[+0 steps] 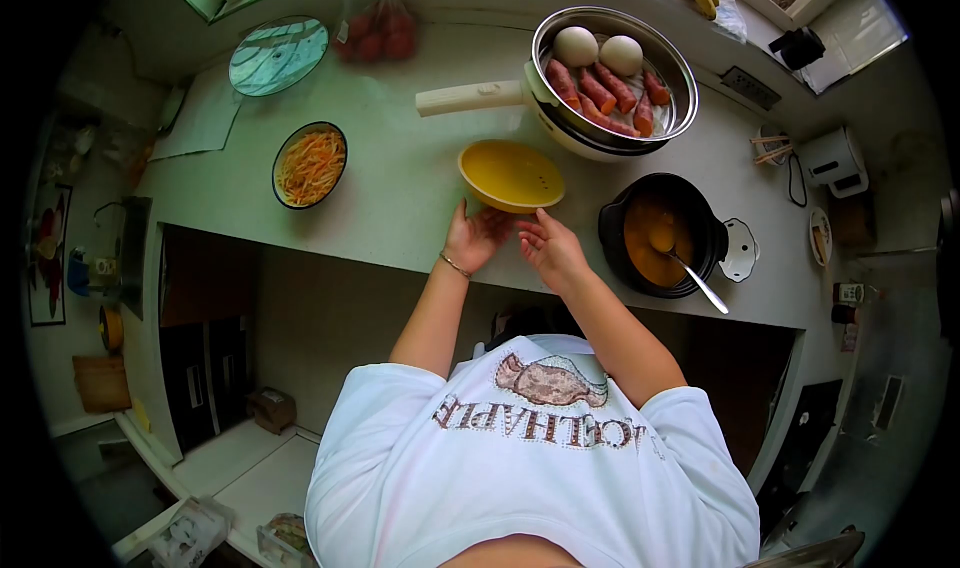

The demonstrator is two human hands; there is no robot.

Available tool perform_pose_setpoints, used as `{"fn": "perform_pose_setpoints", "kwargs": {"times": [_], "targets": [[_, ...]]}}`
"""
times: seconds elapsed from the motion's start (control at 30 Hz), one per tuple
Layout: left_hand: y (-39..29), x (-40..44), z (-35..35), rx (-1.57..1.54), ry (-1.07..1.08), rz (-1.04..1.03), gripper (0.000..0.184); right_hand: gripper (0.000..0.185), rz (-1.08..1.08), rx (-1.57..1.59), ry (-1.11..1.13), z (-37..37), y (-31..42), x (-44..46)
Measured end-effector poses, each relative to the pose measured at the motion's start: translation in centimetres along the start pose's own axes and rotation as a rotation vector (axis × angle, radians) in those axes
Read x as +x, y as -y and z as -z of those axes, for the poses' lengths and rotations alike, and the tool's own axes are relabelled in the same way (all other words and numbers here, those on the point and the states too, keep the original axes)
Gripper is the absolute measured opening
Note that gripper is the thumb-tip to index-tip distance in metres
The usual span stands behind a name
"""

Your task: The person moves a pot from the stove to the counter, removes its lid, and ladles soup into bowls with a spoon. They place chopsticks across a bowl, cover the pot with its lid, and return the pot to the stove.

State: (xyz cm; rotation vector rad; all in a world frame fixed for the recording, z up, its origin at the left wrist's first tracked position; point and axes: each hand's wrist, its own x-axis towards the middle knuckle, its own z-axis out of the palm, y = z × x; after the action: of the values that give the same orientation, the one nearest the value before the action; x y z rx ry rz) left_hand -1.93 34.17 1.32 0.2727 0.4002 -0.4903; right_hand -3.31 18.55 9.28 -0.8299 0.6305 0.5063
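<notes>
A yellow oval bowl (512, 173) with a few small dark marks inside is near the middle of the counter's front edge. My left hand (476, 239) is at the bowl's near side, palm turned up and fingers stretched out by its underside. On the other side, my right hand (552, 251) has its fingers spread, their tips close to the rim. Whether either hand bears the bowl's weight, I cannot tell. To the right stands a black pot (612, 236) of orange-yellow soup with a metal ladle (700, 285) resting in it.
Behind the bowl, a steamer pan (690, 118) with a long pale handle (470, 98) holds sweet potatoes (610, 93) and round white buns (576, 47). Shredded vegetables (311, 168) fill a bowl at left. Beyond are a glass lid (279, 56) and a bag of red fruit (377, 34).
</notes>
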Motion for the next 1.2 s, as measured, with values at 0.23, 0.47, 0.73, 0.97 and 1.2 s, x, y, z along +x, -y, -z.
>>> {"fn": "perform_pose_setpoints", "kwargs": {"times": [0.23,0.47,0.73,0.97,1.2], "targets": [[-0.9,-2.9,-3.0,0.453,-0.286,-0.128,0.068,0.029,-0.056,0.003,-0.039,0.4,0.1,0.7],[-0.7,-2.9,-3.3,0.680,-0.502,-0.397,0.056,0.023,-0.077,-0.065,0.015,1.0,-1.2,1.4],[0.7,-4.5,-0.4,0.551,-0.416,-0.431,0.051,0.025,-0.086,-0.020,-0.029,2.7,-4.0,1.8],[0.6,-5.3,0.2,0.526,-0.337,-0.401,0.052,0.036,-0.117,-0.102,0.042,3.3,-3.0,-0.3],[-0.5,-8.4,3.4,0.877,-0.651,-0.861,0.025,0.014,0.946,-1.327,-0.383,7.5,7.3,-14.7]]}}
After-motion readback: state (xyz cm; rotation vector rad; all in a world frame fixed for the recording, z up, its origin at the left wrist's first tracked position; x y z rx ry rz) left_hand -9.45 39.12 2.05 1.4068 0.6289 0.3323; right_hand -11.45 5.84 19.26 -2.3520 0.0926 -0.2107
